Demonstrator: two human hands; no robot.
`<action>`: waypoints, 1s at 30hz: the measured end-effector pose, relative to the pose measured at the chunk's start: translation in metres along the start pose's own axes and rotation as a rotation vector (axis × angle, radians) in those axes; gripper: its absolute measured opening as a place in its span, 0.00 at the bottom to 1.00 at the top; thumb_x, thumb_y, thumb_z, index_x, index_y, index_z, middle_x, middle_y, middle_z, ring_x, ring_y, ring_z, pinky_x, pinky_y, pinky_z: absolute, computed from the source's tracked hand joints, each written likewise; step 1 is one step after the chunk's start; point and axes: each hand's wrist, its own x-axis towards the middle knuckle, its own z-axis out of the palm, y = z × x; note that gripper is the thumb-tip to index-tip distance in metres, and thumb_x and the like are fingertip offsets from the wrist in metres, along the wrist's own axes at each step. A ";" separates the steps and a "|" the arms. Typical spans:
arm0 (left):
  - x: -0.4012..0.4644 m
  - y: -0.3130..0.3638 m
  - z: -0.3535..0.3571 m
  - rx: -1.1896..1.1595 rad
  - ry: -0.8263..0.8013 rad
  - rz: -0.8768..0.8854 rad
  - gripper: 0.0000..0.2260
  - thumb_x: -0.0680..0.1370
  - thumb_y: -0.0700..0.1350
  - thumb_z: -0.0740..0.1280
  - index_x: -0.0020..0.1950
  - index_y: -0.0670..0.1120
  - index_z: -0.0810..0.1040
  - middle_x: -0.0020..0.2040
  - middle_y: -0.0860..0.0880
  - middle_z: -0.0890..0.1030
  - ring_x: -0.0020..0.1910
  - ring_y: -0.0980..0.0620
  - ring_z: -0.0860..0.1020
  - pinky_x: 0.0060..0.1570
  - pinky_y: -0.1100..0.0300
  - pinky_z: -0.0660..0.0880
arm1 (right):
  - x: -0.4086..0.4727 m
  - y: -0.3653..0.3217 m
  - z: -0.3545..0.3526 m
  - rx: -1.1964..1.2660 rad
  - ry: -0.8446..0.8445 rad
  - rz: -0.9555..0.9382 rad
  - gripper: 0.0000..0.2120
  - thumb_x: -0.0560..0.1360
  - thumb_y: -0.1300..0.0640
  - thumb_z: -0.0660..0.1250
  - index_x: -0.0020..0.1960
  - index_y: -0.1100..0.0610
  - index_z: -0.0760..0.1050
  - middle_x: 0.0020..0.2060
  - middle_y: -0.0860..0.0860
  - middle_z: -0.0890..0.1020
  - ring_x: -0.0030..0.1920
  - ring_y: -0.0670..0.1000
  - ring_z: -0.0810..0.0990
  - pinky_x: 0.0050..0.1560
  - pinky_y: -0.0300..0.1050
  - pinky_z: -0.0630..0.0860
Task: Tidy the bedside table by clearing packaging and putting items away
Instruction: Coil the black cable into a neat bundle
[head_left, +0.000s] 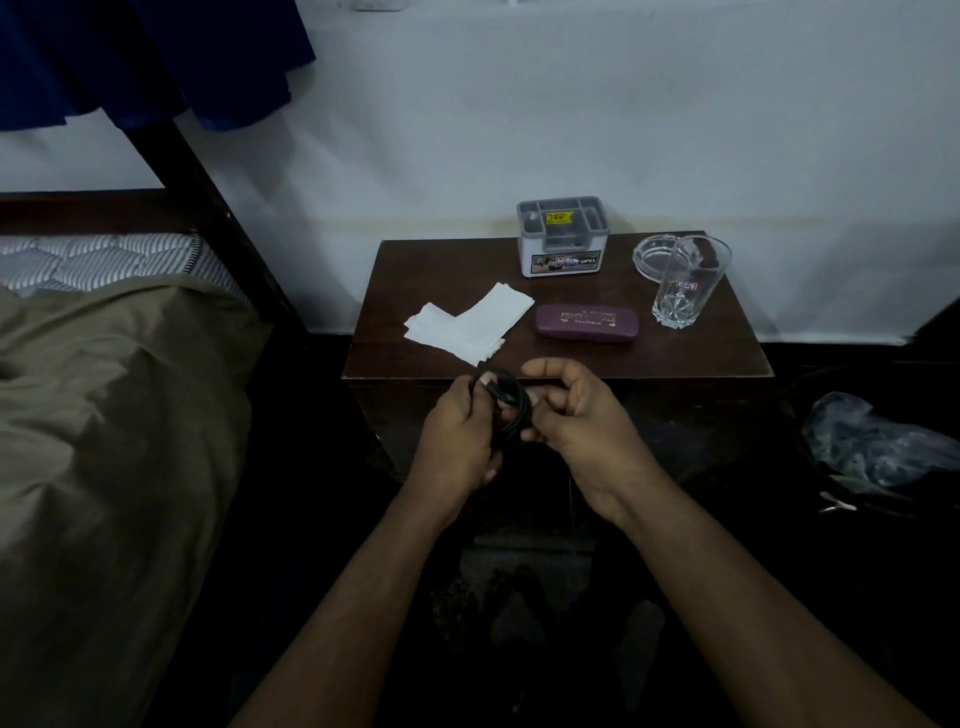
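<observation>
— both forearms reach in from the bottom edge. what are the hands doing?
— left hand (457, 434) has its fingers curled round a coiled black cable (506, 402), held just in front of the bedside table (691, 348), below its near edge. right hand (571, 415) pinches the same coil from the other side, thumb raised, fingers bent in.
— and on the tabletop?
— white folded paper (470, 322) lies left of centre. just beside it on the right, a purple spectacle case (586, 323), lid shut. behind both, near the wall, a grey organiser box (562, 236) with a printed label. at the right, a clear drinking glass (685, 283) stands upright, partly in front of a glass ashtray (649, 254).
— anything round the table?
— bed with a brown blanket (104, 441) on the left, crumpled clear plastic (878, 441) on the dark floor at the right.
</observation>
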 end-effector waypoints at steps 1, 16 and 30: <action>0.000 -0.002 0.000 0.076 0.034 0.021 0.14 0.86 0.53 0.55 0.46 0.49 0.72 0.32 0.49 0.75 0.15 0.54 0.68 0.17 0.66 0.62 | -0.002 0.001 0.002 -0.085 0.006 -0.047 0.17 0.80 0.72 0.60 0.60 0.54 0.76 0.44 0.50 0.87 0.44 0.45 0.85 0.38 0.34 0.78; -0.001 0.000 -0.001 0.300 0.043 0.194 0.12 0.86 0.53 0.57 0.48 0.50 0.73 0.30 0.50 0.80 0.18 0.54 0.77 0.17 0.62 0.69 | -0.006 -0.011 0.007 -0.826 0.054 -0.487 0.17 0.78 0.58 0.68 0.67 0.53 0.77 0.57 0.50 0.82 0.57 0.48 0.82 0.58 0.47 0.79; 0.005 -0.011 -0.002 0.163 0.085 0.088 0.18 0.84 0.56 0.55 0.44 0.46 0.73 0.28 0.43 0.82 0.19 0.43 0.78 0.20 0.60 0.71 | -0.002 -0.013 0.020 -1.339 0.158 -0.658 0.14 0.79 0.55 0.67 0.60 0.58 0.83 0.56 0.53 0.85 0.55 0.57 0.80 0.50 0.52 0.80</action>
